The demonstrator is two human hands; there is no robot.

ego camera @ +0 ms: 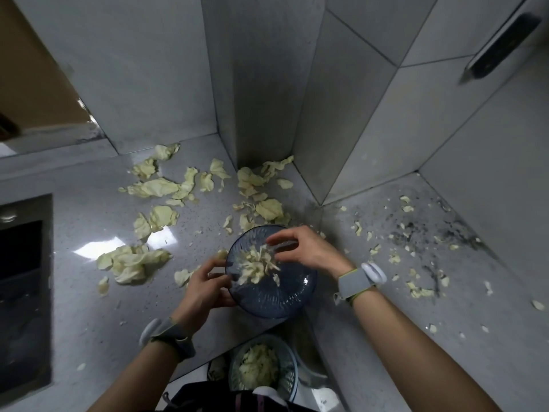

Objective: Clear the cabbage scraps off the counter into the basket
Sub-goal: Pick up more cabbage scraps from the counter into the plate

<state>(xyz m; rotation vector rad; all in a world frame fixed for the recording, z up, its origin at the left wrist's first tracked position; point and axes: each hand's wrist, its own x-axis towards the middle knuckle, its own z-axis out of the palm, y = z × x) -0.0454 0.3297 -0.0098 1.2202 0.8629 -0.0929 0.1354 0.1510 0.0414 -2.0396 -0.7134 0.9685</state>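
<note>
A dark blue slotted basket [276, 301] sits at the counter's front edge with a small heap of pale cabbage scraps [257, 264] inside. My left hand [205, 288] grips the basket's left rim. My right hand [306, 249] hovers over the basket's far side, fingers spread and pointing down at the heap; whether it pinches any scrap I cannot tell. Many cabbage scraps lie on the grey counter [89, 307]: large leaves to the left [132, 263], a scatter near the wall corner [255, 188], and small bits to the right [416, 289].
A white basket [292, 373] filled with cabbage stands below the counter edge. A dark sink opening [23, 292] lies at the far left. Tiled walls and a jutting column [267, 84] close the back. Dark grime [430, 233] marks the right corner.
</note>
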